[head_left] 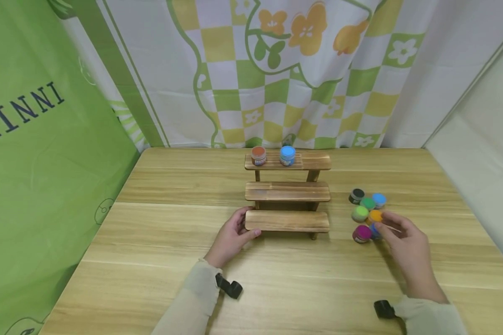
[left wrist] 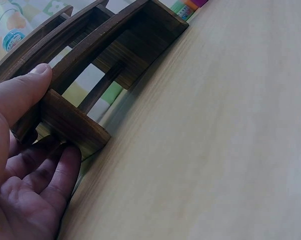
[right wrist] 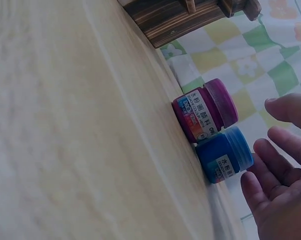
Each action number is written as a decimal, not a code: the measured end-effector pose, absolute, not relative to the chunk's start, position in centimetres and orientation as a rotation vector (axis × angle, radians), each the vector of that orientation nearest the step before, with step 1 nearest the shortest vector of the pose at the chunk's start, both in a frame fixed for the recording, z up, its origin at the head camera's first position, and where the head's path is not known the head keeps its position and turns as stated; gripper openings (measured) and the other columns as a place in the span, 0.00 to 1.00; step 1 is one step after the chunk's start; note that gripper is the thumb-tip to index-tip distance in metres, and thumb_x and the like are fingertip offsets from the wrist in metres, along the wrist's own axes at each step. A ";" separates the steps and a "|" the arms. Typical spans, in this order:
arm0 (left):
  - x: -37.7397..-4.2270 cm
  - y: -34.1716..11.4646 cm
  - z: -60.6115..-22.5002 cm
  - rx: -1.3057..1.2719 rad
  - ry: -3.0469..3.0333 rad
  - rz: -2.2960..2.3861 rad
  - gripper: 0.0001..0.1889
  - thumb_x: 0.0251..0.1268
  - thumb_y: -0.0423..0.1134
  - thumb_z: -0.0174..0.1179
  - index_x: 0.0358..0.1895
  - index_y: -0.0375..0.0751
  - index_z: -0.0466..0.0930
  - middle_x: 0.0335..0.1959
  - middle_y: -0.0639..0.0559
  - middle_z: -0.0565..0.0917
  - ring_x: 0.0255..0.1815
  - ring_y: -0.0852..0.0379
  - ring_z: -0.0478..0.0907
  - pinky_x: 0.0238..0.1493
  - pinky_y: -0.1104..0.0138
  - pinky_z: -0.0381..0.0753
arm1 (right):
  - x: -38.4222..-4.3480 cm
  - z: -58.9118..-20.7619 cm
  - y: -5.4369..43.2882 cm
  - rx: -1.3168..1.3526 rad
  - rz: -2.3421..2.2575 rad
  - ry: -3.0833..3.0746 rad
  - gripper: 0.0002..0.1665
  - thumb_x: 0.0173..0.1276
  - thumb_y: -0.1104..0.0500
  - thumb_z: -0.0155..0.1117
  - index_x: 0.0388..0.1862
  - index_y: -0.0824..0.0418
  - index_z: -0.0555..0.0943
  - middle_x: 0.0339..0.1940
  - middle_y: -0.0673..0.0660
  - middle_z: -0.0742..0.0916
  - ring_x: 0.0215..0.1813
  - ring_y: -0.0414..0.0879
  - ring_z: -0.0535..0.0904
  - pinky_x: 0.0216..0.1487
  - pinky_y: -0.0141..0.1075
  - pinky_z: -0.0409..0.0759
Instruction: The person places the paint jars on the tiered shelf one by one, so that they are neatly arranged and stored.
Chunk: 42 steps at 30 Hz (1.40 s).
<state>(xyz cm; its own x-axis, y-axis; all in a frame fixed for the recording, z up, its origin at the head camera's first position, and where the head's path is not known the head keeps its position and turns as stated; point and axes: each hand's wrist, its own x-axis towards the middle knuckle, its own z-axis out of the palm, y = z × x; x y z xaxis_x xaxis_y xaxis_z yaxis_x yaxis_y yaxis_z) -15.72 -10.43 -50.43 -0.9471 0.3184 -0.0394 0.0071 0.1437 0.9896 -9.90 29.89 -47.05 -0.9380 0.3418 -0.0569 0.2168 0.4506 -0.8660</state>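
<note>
A three-step wooden stand [head_left: 287, 221] stands in the middle of the table. My left hand [head_left: 231, 238] grips the left end of its lowest step, thumb at the front edge and fingers behind the end. Two paint jars, one brown-red [head_left: 258, 156] and one light blue [head_left: 287, 156], sit on the top step. At right, my right hand [head_left: 411, 251] hovers with spread, relaxed fingers beside an orange-lidded jar [head_left: 375, 216] and a dark blue jar [right wrist: 223, 156]. A magenta jar [right wrist: 205, 111] touches the blue one in the right wrist view.
Behind these are a light green jar [head_left: 360, 214], a darker green jar [head_left: 367, 203], a black-lidded jar [head_left: 356, 196] and another light blue jar [head_left: 379, 200]. A patterned curtain [head_left: 276, 93] hangs at the table's back edge; green cloth [head_left: 37, 186] hangs at left.
</note>
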 end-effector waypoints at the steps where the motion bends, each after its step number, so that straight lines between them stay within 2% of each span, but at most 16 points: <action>1: -15.7 -10.4 -50.4 0.320 2.180 1.886 0.37 0.64 0.39 0.70 0.74 0.44 0.62 0.69 0.45 0.74 0.62 0.48 0.77 0.62 0.61 0.78 | -9.9 -47.1 29.9 -0.503 1.496 -2.576 0.36 0.72 0.42 0.63 0.71 0.60 0.72 0.66 0.62 0.79 0.48 0.25 0.74 0.46 0.15 0.75; 6: -15.7 -10.4 -50.4 0.323 2.178 1.891 0.37 0.64 0.39 0.70 0.75 0.44 0.62 0.69 0.45 0.74 0.63 0.48 0.76 0.64 0.58 0.76 | -9.5 -47.3 30.1 -0.522 1.491 -2.608 0.38 0.72 0.40 0.62 0.73 0.61 0.70 0.67 0.62 0.78 0.49 0.25 0.73 0.45 0.15 0.74; 12: -15.7 -10.5 -50.4 0.315 2.227 1.859 0.38 0.64 0.42 0.70 0.75 0.46 0.63 0.74 0.44 0.68 0.72 0.48 0.67 0.72 0.52 0.66 | -9.3 -47.8 30.4 -0.522 1.522 -2.599 0.39 0.72 0.41 0.63 0.73 0.61 0.70 0.63 0.57 0.79 0.50 0.27 0.73 0.45 0.15 0.74; 19: -15.7 -10.5 -50.5 0.320 2.207 1.871 0.38 0.64 0.41 0.70 0.75 0.46 0.62 0.72 0.44 0.71 0.67 0.47 0.73 0.68 0.53 0.72 | -9.5 -48.4 30.7 -0.553 1.457 -2.687 0.39 0.72 0.40 0.62 0.72 0.62 0.69 0.65 0.61 0.78 0.49 0.30 0.73 0.43 0.17 0.74; 24: -15.7 -10.5 -50.5 0.306 2.236 1.850 0.39 0.63 0.43 0.71 0.75 0.46 0.63 0.74 0.43 0.68 0.72 0.47 0.68 0.71 0.52 0.67 | -9.5 -48.6 30.9 -0.531 1.464 -2.704 0.41 0.71 0.39 0.64 0.72 0.63 0.69 0.65 0.63 0.78 0.48 0.28 0.73 0.43 0.17 0.74; 30: -15.8 -10.5 -50.6 0.300 2.241 1.843 0.39 0.63 0.44 0.71 0.75 0.46 0.63 0.75 0.43 0.67 0.73 0.47 0.66 0.72 0.51 0.66 | -9.6 -48.9 31.0 -0.510 1.497 -2.687 0.42 0.68 0.41 0.68 0.72 0.64 0.70 0.63 0.65 0.79 0.45 0.26 0.75 0.43 0.17 0.76; 37: -15.8 -10.6 -50.7 0.309 2.201 1.868 0.38 0.64 0.42 0.70 0.75 0.46 0.62 0.70 0.45 0.73 0.65 0.48 0.74 0.67 0.54 0.73 | -9.7 -48.9 30.9 -0.507 1.486 -2.713 0.41 0.69 0.44 0.69 0.71 0.66 0.69 0.64 0.67 0.79 0.44 0.25 0.74 0.43 0.16 0.76; 42: -15.7 -10.6 -50.6 0.300 2.213 1.864 0.37 0.65 0.42 0.69 0.75 0.45 0.62 0.73 0.43 0.69 0.71 0.46 0.69 0.70 0.52 0.70 | -9.7 -48.9 30.8 -0.501 1.452 -2.723 0.40 0.69 0.44 0.68 0.71 0.66 0.70 0.63 0.67 0.80 0.44 0.24 0.74 0.42 0.16 0.76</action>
